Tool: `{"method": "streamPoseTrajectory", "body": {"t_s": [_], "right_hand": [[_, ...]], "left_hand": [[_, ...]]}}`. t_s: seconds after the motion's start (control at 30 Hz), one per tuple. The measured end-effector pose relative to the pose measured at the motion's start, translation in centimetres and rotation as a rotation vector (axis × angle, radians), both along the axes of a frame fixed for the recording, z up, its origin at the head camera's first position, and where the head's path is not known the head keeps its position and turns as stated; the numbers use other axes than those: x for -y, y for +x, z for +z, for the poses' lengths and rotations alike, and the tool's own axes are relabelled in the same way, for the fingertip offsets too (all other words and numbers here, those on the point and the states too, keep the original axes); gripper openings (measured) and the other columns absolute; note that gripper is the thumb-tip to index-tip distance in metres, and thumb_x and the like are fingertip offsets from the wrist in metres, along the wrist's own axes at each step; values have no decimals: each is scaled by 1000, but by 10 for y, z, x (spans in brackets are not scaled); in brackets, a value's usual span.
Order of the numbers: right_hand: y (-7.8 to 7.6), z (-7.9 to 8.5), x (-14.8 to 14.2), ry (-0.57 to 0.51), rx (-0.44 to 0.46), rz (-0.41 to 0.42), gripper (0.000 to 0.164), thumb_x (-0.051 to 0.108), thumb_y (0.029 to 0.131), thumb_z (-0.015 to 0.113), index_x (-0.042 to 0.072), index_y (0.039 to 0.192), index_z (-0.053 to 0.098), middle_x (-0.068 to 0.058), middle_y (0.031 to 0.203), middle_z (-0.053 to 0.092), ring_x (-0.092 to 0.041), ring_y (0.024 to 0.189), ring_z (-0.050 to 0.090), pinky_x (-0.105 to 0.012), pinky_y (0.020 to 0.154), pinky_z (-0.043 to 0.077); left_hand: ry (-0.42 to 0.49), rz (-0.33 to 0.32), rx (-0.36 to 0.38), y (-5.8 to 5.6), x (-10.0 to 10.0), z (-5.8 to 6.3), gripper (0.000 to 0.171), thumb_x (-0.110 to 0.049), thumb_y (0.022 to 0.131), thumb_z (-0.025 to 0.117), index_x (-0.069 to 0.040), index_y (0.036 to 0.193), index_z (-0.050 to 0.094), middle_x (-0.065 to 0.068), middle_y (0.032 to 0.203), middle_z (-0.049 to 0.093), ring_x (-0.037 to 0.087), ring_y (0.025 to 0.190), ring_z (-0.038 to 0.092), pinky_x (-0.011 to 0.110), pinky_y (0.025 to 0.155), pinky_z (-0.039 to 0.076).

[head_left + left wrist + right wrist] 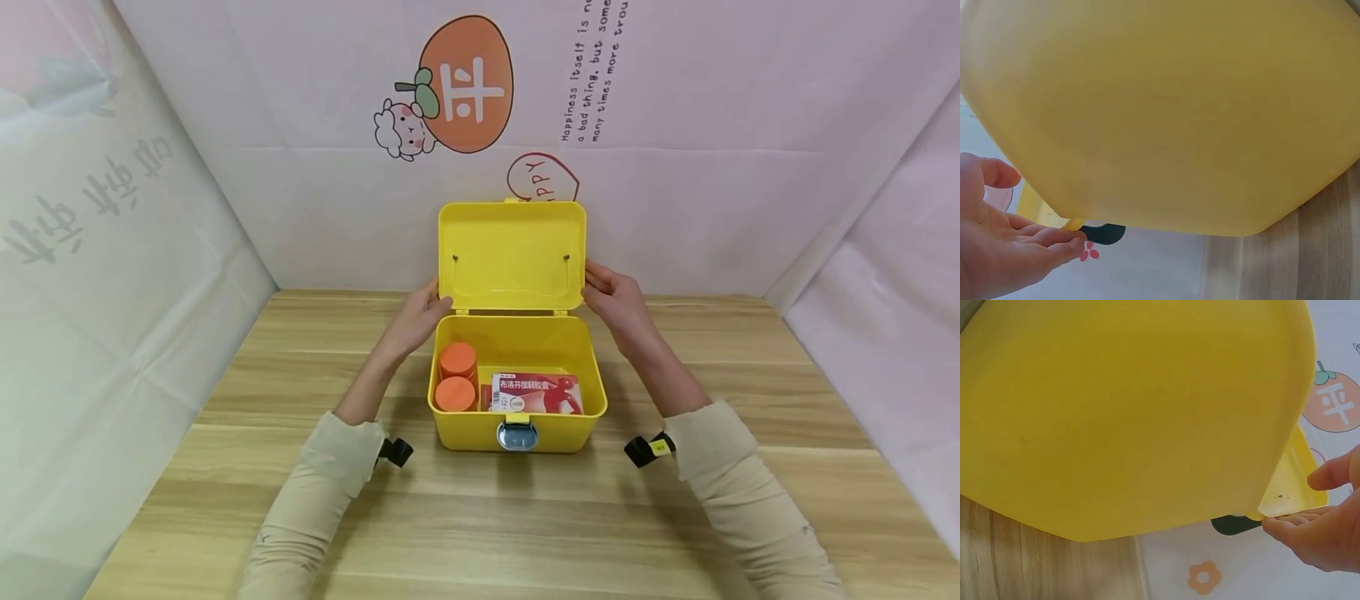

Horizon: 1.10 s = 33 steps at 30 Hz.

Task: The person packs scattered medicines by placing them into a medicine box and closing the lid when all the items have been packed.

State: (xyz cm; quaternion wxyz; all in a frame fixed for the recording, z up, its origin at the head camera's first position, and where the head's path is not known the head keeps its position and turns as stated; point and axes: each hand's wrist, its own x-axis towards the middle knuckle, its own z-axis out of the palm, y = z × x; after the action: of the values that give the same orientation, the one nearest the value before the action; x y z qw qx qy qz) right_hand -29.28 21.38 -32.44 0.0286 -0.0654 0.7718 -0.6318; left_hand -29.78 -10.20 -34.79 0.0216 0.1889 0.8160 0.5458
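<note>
A yellow storage box (596, 379) stands on the table with its lid (512, 254) raised upright at the back. My left hand (417, 319) holds the lid's left lower edge, thumb at the front and fingers reaching behind. At the opposite edge, my right hand (621, 304) holds the lid in the same way. In the wrist views, the box's outer walls fill most of the picture, and the fingers extend under the lid's edge. Inside the box are two orange-capped round containers (457, 360) on the left and a red-and-white medicine box (536, 393).
The box has a clear latch (517, 435) at its front. A wood-grain table (517, 517) lies beneath it. Behind rises a white printed cloth (675, 183), close to the raised lid. Black straps (396, 452) show at both wrists.
</note>
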Motion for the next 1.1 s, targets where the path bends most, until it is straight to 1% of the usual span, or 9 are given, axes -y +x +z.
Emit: {"method": "streamPoseTrajectory", "body": {"t_s": [0.1, 0.23, 0.27, 0.33, 0.47, 0.5, 0.6, 0.83, 1.1], "right_hand": [[3, 1, 1, -8, -11, -11, 56, 8, 104, 44, 2, 157, 25, -18, 161, 32, -29, 148, 35, -46, 119, 32], [7, 2, 0, -6, -30, -27, 56, 12, 105, 46, 2, 157, 26, -18, 160, 34, -29, 148, 36, -46, 119, 32], [8, 2, 0, -7, -34, -29, 57, 13, 105, 46, 2, 157, 26, -18, 160, 34, -29, 148, 36, -46, 119, 32], [10, 3, 0, -10, -42, -38, 57, 13, 105, 47, 1, 157, 26, -17, 160, 34, -28, 148, 36, -45, 119, 33], [15, 5, 1, 3, -55, -62, 60, 12, 105, 47, 1, 158, 22, -15, 162, 31, -28, 148, 36, -44, 118, 34], [17, 6, 1, 11, -56, -70, 60, 12, 104, 48, 2, 158, 21, -14, 163, 30, -28, 148, 36, -44, 118, 34], [18, 8, 1, 32, -54, -85, 62, 10, 103, 48, 4, 158, 20, -12, 164, 29, -29, 147, 37, -46, 118, 34], [16, 7, 1, 25, -49, -76, 58, 7, 102, 47, 3, 157, 27, -16, 159, 37, -30, 146, 39, -47, 120, 32], [18, 6, 5, 20, -36, -86, 59, 5, 102, 48, 1, 157, 27, -17, 161, 34, -29, 149, 34, -46, 121, 31]], "left_hand": [[12, 2, 6, 2, 0, 4, 59, -17, 105, 43, -10, 159, 22, 14, 157, 41, 30, 142, 44, 49, 114, 41], [-7, 28, 15, 6, 0, 9, 63, -18, 104, 45, -7, 159, 18, 15, 161, 32, 32, 145, 39, 50, 116, 38], [-7, 35, 17, 7, 0, 10, 63, -18, 104, 45, -7, 159, 17, 16, 162, 31, 34, 142, 43, 50, 115, 40], [-16, 49, 16, 9, 0, 10, 64, -19, 104, 45, -6, 159, 16, 17, 162, 27, 35, 143, 42, 50, 115, 39], [-8, 56, -1, 11, -2, 10, 65, -17, 103, 46, -3, 159, 15, 20, 163, 24, 37, 142, 43, 49, 114, 41], [-6, 56, -7, 12, -2, 10, 65, -17, 103, 46, -2, 159, 15, 20, 163, 23, 36, 144, 39, 49, 114, 39], [15, 51, -22, 13, -3, 9, 64, -14, 103, 45, -2, 158, 16, 19, 163, 25, 35, 143, 42, 48, 112, 42], [6, 62, -15, 15, -3, 9, 66, -14, 102, 47, 2, 158, 15, 23, 162, 23, 37, 143, 41, 48, 112, 42], [15, 44, -40, 18, -2, 8, 67, -12, 101, 47, 0, 158, 16, 20, 162, 27, 36, 144, 39, 49, 114, 40]]}}
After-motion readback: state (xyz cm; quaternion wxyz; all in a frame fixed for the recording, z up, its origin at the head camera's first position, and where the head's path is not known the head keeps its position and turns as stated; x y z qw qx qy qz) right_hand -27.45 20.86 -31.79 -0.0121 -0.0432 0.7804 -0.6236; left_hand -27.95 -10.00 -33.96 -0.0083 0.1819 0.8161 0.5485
